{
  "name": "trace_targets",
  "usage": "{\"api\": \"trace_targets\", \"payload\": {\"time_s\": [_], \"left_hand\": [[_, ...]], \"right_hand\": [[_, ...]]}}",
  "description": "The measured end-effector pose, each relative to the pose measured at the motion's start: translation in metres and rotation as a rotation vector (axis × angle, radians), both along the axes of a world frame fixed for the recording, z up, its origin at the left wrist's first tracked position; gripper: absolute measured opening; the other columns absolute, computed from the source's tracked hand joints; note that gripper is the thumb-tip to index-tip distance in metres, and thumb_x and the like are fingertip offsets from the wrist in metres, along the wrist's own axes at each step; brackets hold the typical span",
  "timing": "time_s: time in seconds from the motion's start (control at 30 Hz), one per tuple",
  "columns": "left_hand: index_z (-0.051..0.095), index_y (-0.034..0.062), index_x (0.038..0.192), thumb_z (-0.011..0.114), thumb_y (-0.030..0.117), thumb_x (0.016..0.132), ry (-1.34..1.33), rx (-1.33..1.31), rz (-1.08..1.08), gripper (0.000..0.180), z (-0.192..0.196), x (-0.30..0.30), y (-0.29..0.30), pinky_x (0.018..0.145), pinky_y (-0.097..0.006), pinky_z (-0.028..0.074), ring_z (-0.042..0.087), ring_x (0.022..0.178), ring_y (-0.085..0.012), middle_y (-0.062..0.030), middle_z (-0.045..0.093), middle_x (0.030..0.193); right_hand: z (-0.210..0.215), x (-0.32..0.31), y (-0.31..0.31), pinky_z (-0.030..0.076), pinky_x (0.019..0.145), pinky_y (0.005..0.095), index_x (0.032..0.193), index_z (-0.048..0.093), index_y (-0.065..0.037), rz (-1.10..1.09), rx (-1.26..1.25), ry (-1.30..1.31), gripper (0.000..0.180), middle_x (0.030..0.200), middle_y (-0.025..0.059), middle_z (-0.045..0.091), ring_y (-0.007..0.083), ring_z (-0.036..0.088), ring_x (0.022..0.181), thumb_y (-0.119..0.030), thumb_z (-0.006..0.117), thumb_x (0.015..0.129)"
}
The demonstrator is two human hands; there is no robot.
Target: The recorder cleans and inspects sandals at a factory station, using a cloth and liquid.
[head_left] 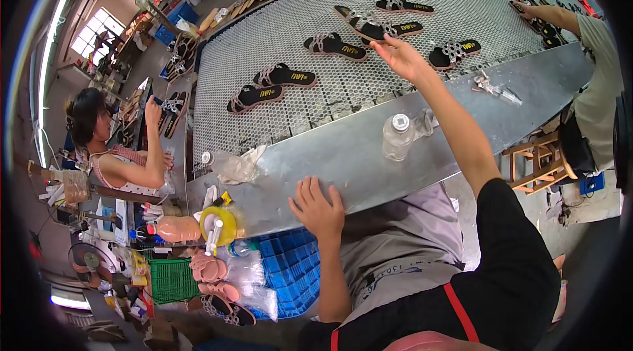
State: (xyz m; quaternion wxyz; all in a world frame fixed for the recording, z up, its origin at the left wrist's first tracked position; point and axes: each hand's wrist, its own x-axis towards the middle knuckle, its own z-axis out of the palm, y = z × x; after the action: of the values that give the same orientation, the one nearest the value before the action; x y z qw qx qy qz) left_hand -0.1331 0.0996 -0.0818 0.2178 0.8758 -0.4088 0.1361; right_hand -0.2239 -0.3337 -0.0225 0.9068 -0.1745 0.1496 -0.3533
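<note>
My right hand [399,58] reaches out over the perforated conveyor belt [297,28], fingers spread, next to a black sandal with a silver strap [379,29]; it holds nothing. My left hand [316,204] rests flat on the grey metal ledge [349,153] at the belt's near edge. Several more black sandals lie on the belt, among them one [335,46] just left of my right hand and one [453,53] to its right.
A clear plastic bottle [397,135] stands on the ledge. A person [115,153] works at the belt's left end, another person [593,67] at the right beside a wooden stool [541,160]. Blue crates [290,265], a green basket [170,280] and loose sandals sit below.
</note>
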Motion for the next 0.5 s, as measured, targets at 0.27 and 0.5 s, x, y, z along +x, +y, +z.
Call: {"api": "trace_targets", "payload": {"time_s": [0.27, 0.5], "left_hand": [[0.062, 0.0067, 0.130, 0.063, 0.033, 0.093, 0.036, -0.027, 0.000, 0.045, 0.001, -0.002, 0.003, 0.118, -0.060, 0.025, 0.048, 0.139, -0.0309, -0.0103, 0.060, 0.139], [0.062, 0.0075, 0.129, 0.064, 0.032, 0.092, 0.039, -0.021, -0.039, 0.045, 0.001, -0.008, -0.012, 0.119, -0.060, 0.025, 0.048, 0.139, -0.0306, -0.0104, 0.061, 0.139]], "right_hand": [[-0.044, 0.033, 0.000, 0.063, 0.077, 0.0344, 0.120, 0.051, 0.003, -0.001, -0.313, 0.591, 0.027, 0.110, 0.0162, 0.058, 0.0286, 0.069, 0.095, -0.008, 0.057, 0.097], [-0.072, -0.031, -0.095, 0.059, 0.080, 0.0488, 0.117, 0.062, -0.003, -0.275, -1.219, 1.297, 0.029, 0.118, 0.0172, 0.065, 0.0315, 0.071, 0.090, -0.012, 0.063, 0.089]]}}
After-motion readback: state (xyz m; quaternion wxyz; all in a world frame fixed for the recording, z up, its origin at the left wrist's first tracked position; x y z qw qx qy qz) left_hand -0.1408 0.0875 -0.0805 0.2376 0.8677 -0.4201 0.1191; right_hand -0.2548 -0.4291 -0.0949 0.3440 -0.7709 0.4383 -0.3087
